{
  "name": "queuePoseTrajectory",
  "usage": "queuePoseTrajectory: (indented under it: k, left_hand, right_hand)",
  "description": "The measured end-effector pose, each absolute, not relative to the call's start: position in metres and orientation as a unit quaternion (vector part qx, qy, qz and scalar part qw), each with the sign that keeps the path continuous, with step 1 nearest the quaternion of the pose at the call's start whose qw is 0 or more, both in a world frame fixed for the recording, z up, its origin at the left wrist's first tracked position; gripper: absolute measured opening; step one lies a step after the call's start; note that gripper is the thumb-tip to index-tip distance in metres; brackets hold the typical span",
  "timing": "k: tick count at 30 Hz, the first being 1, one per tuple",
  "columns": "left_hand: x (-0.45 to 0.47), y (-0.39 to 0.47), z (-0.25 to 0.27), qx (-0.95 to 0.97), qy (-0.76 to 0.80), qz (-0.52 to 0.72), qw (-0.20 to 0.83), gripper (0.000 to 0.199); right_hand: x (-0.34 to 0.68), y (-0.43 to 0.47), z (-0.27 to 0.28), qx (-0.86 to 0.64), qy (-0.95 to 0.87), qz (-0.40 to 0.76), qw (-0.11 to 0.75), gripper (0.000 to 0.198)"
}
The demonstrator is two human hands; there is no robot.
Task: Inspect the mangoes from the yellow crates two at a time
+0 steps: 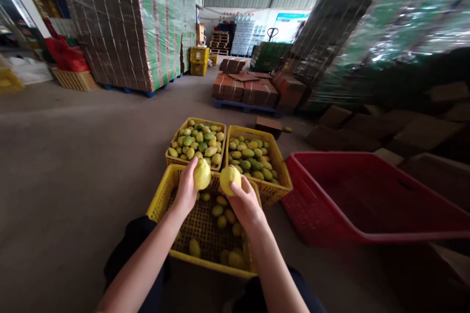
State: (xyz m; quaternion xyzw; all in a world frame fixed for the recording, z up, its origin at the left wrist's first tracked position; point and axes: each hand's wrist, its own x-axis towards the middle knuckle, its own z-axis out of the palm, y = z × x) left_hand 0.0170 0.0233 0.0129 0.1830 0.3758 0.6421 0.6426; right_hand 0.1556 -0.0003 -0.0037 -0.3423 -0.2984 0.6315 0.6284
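In the head view, grasping a yellow-green fruit (201,174) in the left hand (188,187) and a yellow fruit (230,179) in the right hand (246,203) — clasping each by its outer side, presumably to leave most skin in sight. Holding both over the far side of the sparsely filled near crate (160,192). Facing a left rear crate (179,160) and a right rear crate (271,192) just beyond — well filled, probably grouped for easy reach.

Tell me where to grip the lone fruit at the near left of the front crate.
Take the lone fruit across its middle, probably best from above, pinching its left and right flanks: it looks oblong, with open space on both sides but the near wall close to one end.
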Motion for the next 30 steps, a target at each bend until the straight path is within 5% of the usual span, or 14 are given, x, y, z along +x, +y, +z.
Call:
queuePoseTrajectory:
  k: [15,21,30]
  left_hand:
    - [0.012,0.000,0.016,0.447,0.307,0.668,0.510,0.020]
    - [0.016,0.003,0.009,0.446,0.303,0.683,0.492,0.020]
    - [0.014,0.017,0.009,0.263,0.348,0.610,0.662,0.018]
  right_hand:
    - [0.149,-0.023,0.000,-0.442,-0.577,0.238,0.645,0.043]
    - [0.146,-0.027,-0.003,-0.441,-0.554,0.211,0.674,0.047]
    - [0.145,-0.023,0.006,-0.491,-0.443,0.321,0.678,0.031]
